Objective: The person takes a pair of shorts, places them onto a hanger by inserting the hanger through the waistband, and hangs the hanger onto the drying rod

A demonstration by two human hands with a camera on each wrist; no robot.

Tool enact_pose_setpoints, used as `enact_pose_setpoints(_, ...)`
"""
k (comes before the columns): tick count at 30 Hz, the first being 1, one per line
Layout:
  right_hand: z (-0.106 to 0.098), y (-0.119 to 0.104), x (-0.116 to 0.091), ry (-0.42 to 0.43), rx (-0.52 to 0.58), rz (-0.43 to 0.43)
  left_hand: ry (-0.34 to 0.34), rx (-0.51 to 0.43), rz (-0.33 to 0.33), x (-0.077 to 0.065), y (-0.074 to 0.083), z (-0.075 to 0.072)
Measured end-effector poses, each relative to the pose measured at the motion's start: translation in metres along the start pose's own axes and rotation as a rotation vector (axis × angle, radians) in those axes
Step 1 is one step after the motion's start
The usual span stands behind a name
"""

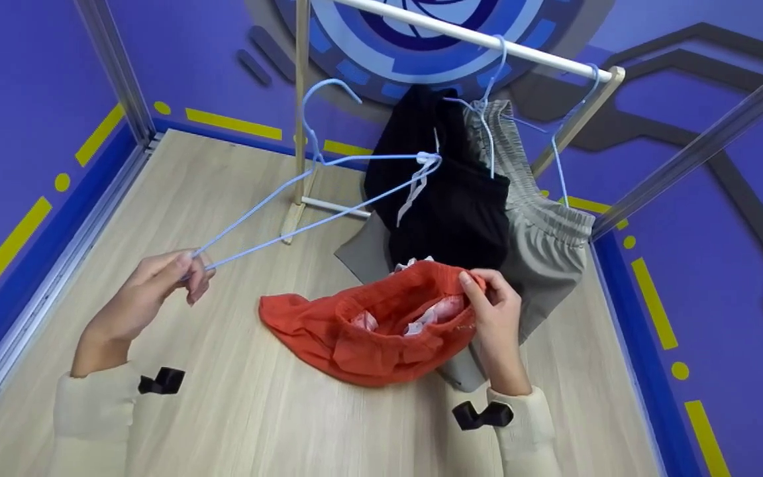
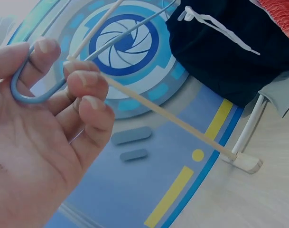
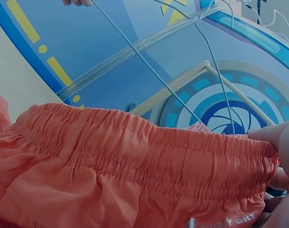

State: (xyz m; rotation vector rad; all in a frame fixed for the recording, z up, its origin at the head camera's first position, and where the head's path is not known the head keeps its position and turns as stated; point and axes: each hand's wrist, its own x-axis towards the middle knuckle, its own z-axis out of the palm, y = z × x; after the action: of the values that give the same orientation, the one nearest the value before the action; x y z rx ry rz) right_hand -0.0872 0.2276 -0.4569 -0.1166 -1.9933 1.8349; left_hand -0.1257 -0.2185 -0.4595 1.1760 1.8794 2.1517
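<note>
My left hand (image 1: 163, 278) pinches one end of a light blue wire hanger (image 1: 249, 207), whose hook points up and right. In the left wrist view the hanger's rounded end (image 2: 34, 99) sits between thumb and fingers. The hanger's other end overlaps the black shorts in the head view. My right hand (image 1: 497, 318) grips the waistband of red shorts (image 1: 368, 358), held with the waist opening facing up and a pale lining inside. Close up in the right wrist view, the gathered waistband (image 3: 135, 137) stretches across, with white lettering near the fingers.
Behind the hands stands a wooden rack with a white rail (image 1: 448, 28). Black shorts (image 1: 448, 218) with a white drawstring and grey shorts (image 1: 547, 245) hang there on blue hangers. Blue panel walls (image 1: 17, 86) border the wooden table (image 1: 236, 411) on the sides and back.
</note>
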Motion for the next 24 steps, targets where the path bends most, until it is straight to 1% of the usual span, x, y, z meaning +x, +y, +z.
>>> enact_pose_setpoints(2,0.0,0.0,0.001,0.006,0.007,0.001,-0.026,-0.023,0.005,-0.004,0.001,-0.002)
enact_pose_setpoints(5,0.0,0.0,0.001,0.015,0.017,0.005,-0.051,-0.032,0.017,-0.009,0.003,-0.002)
enact_pose_setpoints(9,0.0,0.001,0.003,0.027,0.026,0.008,-0.087,-0.052,0.056,-0.016,0.005,0.0)
enact_pose_setpoints(13,-0.001,0.001,0.003,0.031,0.021,0.017,-0.118,-0.088,0.076,-0.021,0.01,0.0)
enact_pose_setpoints(20,-0.001,0.0,0.003,0.03,-0.009,0.027,-0.141,-0.089,0.078,-0.03,0.018,-0.001)
enact_pose_setpoints(24,-0.001,-0.002,0.004,0.029,-0.023,0.022,-0.165,-0.084,0.11,-0.033,0.019,-0.001)
